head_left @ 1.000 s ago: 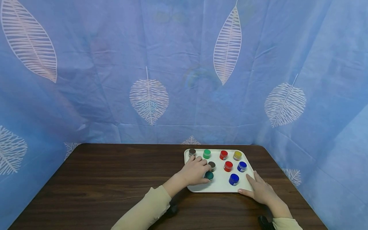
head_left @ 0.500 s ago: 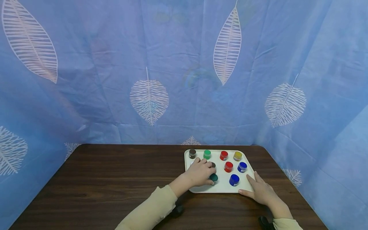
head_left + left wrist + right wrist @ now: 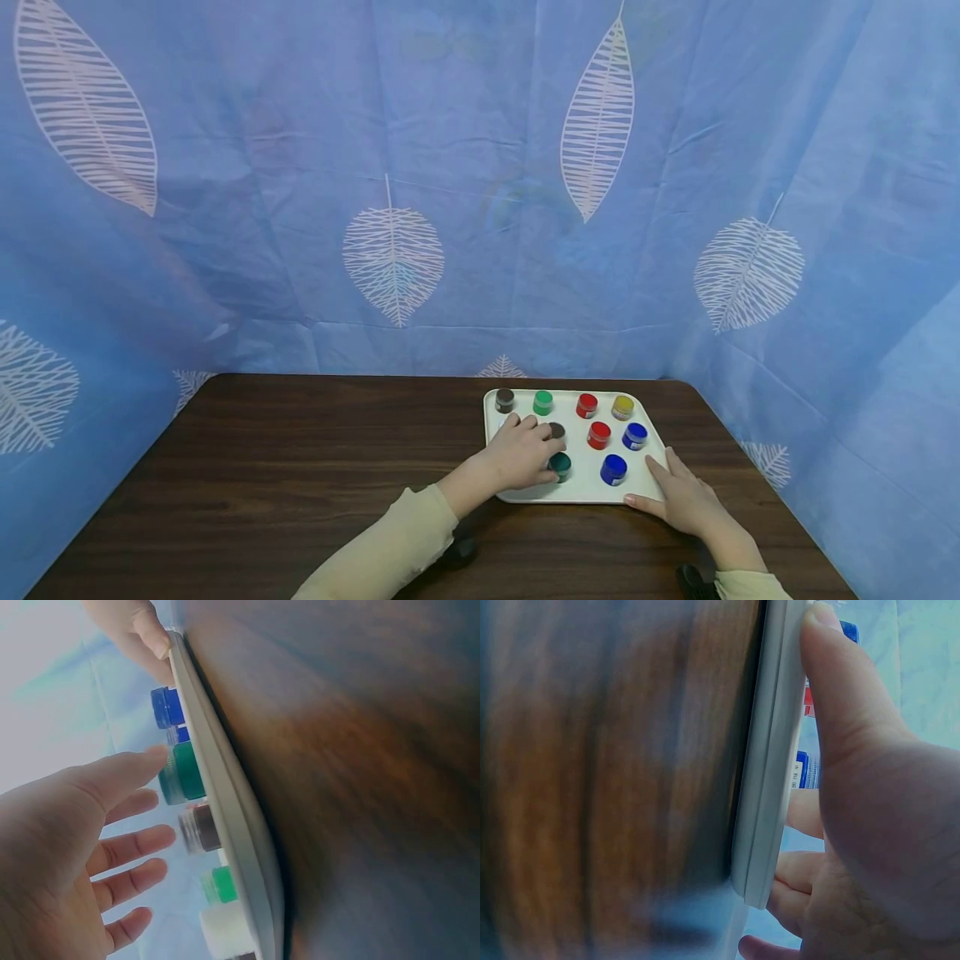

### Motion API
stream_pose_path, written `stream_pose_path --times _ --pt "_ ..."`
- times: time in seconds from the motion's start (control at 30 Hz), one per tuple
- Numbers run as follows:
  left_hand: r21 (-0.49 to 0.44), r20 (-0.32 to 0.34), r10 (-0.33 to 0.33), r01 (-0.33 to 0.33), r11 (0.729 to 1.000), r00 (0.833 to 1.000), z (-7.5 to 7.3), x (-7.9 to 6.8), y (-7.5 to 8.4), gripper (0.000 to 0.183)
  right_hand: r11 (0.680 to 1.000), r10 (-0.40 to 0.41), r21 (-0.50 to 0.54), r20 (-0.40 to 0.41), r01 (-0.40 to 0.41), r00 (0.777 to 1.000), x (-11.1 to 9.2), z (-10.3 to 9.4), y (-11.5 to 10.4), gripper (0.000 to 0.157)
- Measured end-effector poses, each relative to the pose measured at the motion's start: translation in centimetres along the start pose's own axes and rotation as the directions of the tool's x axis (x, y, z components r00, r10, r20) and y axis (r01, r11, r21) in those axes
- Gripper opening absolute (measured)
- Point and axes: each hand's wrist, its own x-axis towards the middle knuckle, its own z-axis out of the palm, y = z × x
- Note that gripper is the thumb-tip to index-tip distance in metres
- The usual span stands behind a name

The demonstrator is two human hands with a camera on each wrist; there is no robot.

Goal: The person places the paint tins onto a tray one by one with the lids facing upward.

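Note:
My left hand (image 3: 521, 457) is over the left half of a white tray (image 3: 573, 492). Beside its thumb stands a small dark green paint jar (image 3: 560, 468), upright on the tray. The left wrist view has the thumb tip at the edge of that jar (image 3: 187, 772), with the other fingers spread and relaxed. A dark brown jar (image 3: 557, 431) is partly covered by the fingertips. At the tray's front right corner my right hand (image 3: 686, 500) rests with straight fingers. Its thumb (image 3: 847, 682) lies on the rim. Two blue jars (image 3: 613, 470) stand nearest to it.
Farther back on the tray are a brown jar (image 3: 505, 401), a green jar (image 3: 543, 403), red jars (image 3: 587, 406) and a yellow jar (image 3: 622, 407). A white jar (image 3: 225, 930) shows in the left wrist view. Dark wooden table (image 3: 262, 483); blue leaf-patterned cloth (image 3: 480, 167) behind.
My left hand has moved right with the dark green jar, which now stands closer to the blue jar. Over the last half second that jar keeps its place on the tray. The right hand stays put.

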Motion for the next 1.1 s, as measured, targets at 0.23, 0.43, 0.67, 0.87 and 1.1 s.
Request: stream_pose_path --times 0.23,0.43,0.67,0.87,1.1 --pt "0.023 -0.061 0.007 -0.006 1.0 0.998 -1.3 -2.5 -0.9 0.052 1.0 0.0 -0.002 0.011 0.0 1.0 0.3 0.0 -0.5 0.1" --pt "0.074 -0.12 0.003 0.006 0.997 0.993 -2.5 -4.9 -2.1 0.047 1.0 -0.008 -0.001 0.014 0.008 1.0 0.5 0.0 -0.4 0.1" --pt "0.037 -0.163 -0.037 0.044 0.998 0.986 -3.1 -7.6 -3.3 0.044 1.0 -0.003 0.005 0.04 0.003 0.999 0.3 -1.0 -0.7 0.099" --pt "-0.001 -0.224 -0.081 0.083 0.997 0.971 -3.2 -10.0 -4.3 0.041 1.0 0.013 0.004 0.093 -0.014 0.996 -0.1 -2.5 -0.9 0.098" --pt "-0.111 -0.268 -0.183 0.159 0.981 0.946 -3.6 -12.8 -6.0 0.039 0.999 -0.042 -0.02 0.015 0.042 0.999 -1.0 -4.7 -2.8 0.089"
